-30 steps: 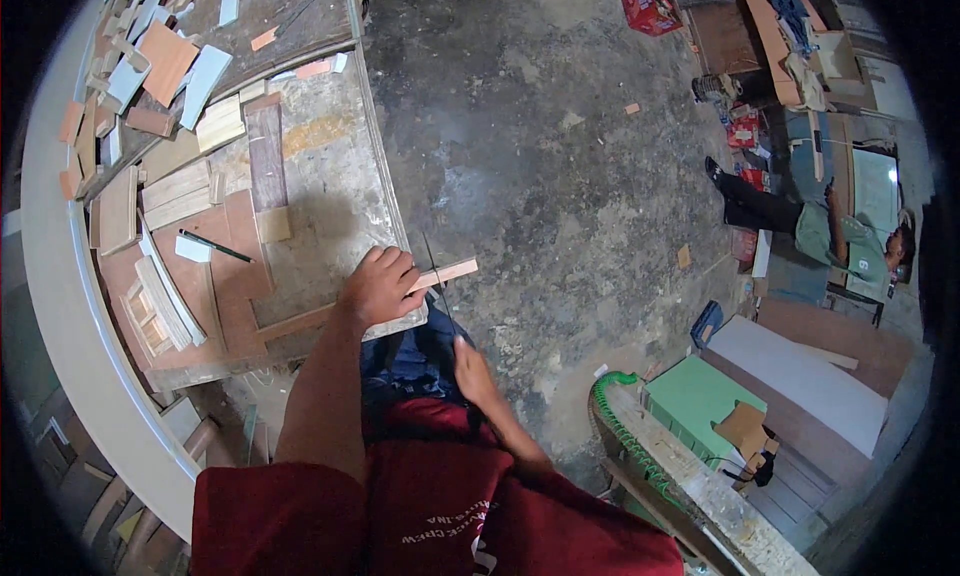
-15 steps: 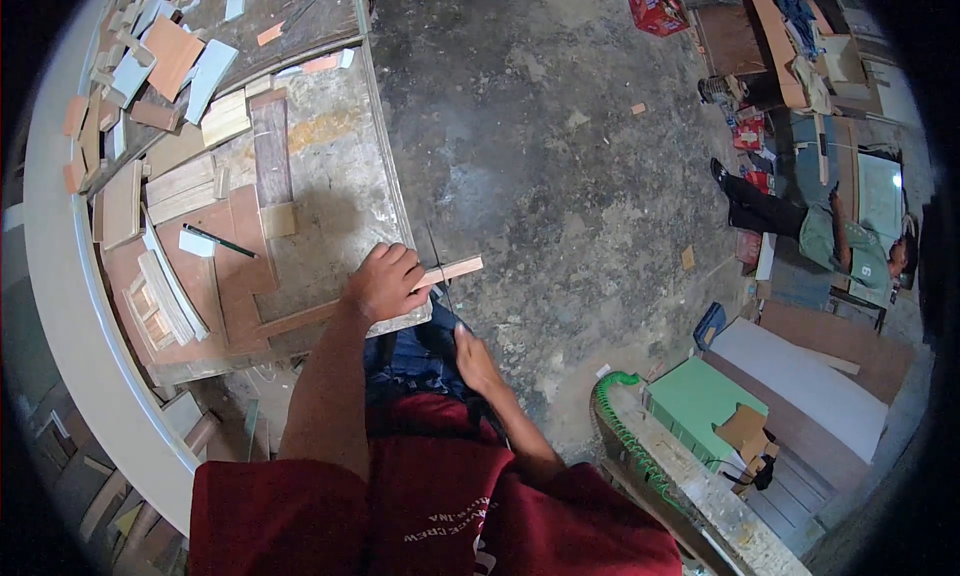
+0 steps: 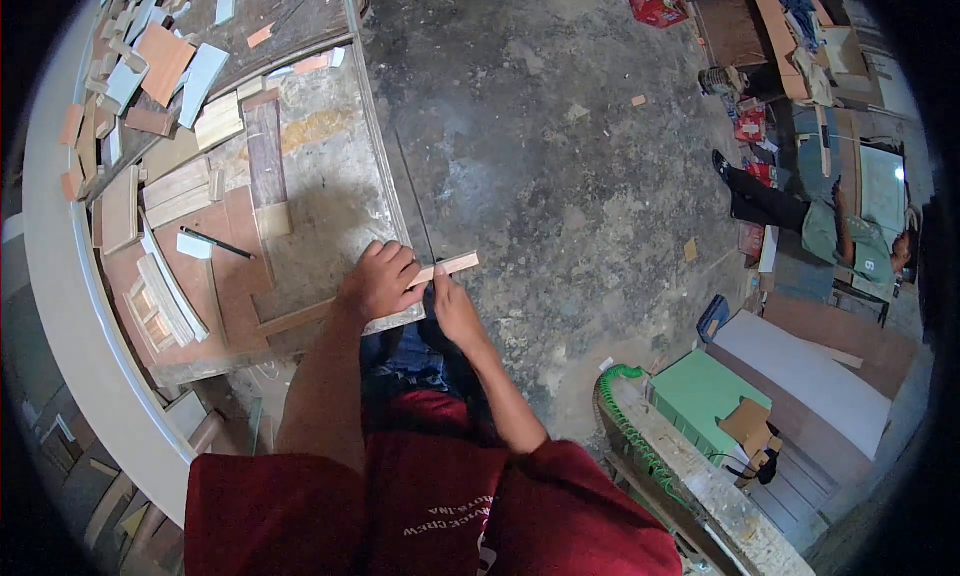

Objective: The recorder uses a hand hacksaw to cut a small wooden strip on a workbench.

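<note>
Left hand (image 3: 381, 280) pins a narrow pale wooden strip (image 3: 463, 263) at the four-o'clock corner of the worn grey counter (image 3: 340, 191), seemingly for steadiness, while the right hand (image 3: 458, 314) grips a thin dark blade (image 3: 415, 198).

One held wooden strip (image 3: 458, 264), one saw blade (image 3: 418, 201), one green hose (image 3: 624, 372), one co-worker (image 3: 845, 242)

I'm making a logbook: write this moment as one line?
left hand: holding wood stick; right hand: holding saw; saw: across wood stick; wood stick: poking out past table
</note>
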`<action>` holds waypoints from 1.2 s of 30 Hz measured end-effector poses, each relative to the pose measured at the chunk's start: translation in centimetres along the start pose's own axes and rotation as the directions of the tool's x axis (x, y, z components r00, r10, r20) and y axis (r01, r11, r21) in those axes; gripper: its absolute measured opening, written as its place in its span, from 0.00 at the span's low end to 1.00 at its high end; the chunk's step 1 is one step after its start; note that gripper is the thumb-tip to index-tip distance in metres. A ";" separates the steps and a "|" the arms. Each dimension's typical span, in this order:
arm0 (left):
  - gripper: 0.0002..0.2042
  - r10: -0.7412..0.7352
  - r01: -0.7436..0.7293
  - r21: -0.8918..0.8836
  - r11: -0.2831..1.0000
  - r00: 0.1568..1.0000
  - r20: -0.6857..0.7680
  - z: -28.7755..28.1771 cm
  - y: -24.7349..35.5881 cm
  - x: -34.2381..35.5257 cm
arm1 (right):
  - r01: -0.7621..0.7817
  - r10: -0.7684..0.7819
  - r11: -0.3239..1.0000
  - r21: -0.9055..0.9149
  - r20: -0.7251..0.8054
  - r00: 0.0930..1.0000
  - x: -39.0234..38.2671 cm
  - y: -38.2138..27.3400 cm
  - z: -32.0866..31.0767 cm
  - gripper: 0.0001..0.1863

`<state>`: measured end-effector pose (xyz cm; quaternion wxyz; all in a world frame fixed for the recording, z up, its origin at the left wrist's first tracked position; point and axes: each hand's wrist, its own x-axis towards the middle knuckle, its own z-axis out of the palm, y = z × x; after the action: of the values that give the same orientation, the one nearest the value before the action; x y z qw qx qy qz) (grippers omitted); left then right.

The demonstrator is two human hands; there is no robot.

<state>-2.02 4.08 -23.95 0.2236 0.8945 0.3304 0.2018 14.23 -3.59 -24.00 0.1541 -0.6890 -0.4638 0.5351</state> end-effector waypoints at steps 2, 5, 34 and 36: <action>0.12 -0.004 0.005 -0.010 1.000 1.000 0.025 -0.1 -0.2 -0.3 | 0.025 -0.025 1.000 0.015 -0.015 1.000 -1.3 1.2 0.4 0.26; 0.12 -0.013 0.013 -0.002 1.000 0.999 0.030 -0.4 -0.4 -0.6 | -0.167 0.165 0.985 -0.036 -0.061 0.984 -6.9 3.6 0.5 0.26; 0.11 0.004 -0.003 0.044 0.999 1.000 -0.021 0.4 0.3 -0.2 | -0.091 0.091 0.994 -0.060 0.004 0.996 -1.0 1.5 0.3 0.28; 0.11 0.006 -0.004 0.060 0.998 0.999 -0.041 -0.2 -0.5 -0.4 | -0.087 0.085 0.993 -0.077 -0.031 0.996 -5.5 5.1 1.4 0.27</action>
<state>-2.63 4.22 -24.17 0.1893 0.8973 0.3385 0.2107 15.41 -11.07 -24.90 0.1100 -0.7211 -0.4523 0.5131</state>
